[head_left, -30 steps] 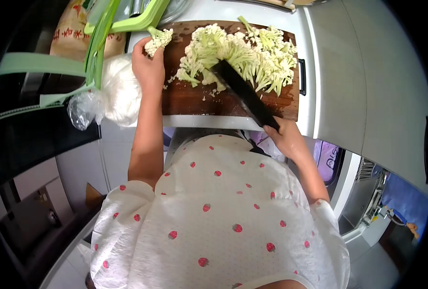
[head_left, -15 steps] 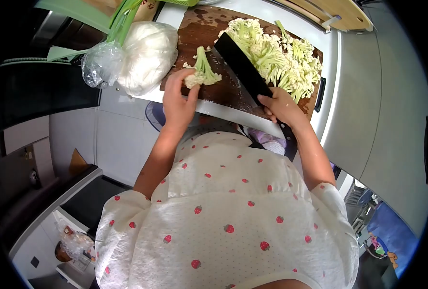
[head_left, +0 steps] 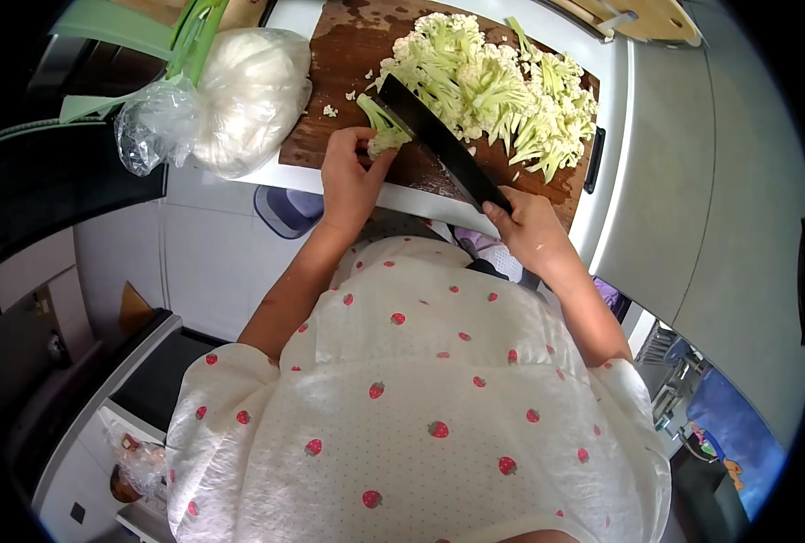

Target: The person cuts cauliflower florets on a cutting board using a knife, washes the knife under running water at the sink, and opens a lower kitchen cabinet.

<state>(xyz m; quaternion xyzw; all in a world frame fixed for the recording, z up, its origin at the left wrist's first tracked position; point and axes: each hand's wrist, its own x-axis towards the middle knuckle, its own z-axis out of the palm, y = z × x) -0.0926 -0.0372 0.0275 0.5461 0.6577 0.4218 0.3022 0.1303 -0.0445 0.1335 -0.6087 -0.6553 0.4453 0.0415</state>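
Observation:
A cauliflower floret point(head_left: 383, 136) lies near the front left of the brown cutting board point(head_left: 334, 59), its pale stem pointing away from me. My left hand point(head_left: 352, 172) has its fingers closed around the floret's near side. In my right hand point(head_left: 527, 224) is a cleaver point(head_left: 443, 140) with a dark blade, held by the handle. The blade slants across the board, its far end right beside the floret's stem; whether it touches is hard to see. Just past the blade spreads a pile of cut cauliflower point(head_left: 493, 90).
A white object in a clear plastic bag point(head_left: 253, 100) sits left of the board, beside long green stalks point(head_left: 196, 36). The white counter edge point(head_left: 416, 201) runs in front of me. Below it, on the floor, stands a purple bin point(head_left: 289, 210). Small cauliflower crumbs point(head_left: 330, 110) dot the board.
My left hand has moved right with the floret, which now sits against or close to the cleaver. The view has shifted slightly, and the blade's far end is lower and further left.

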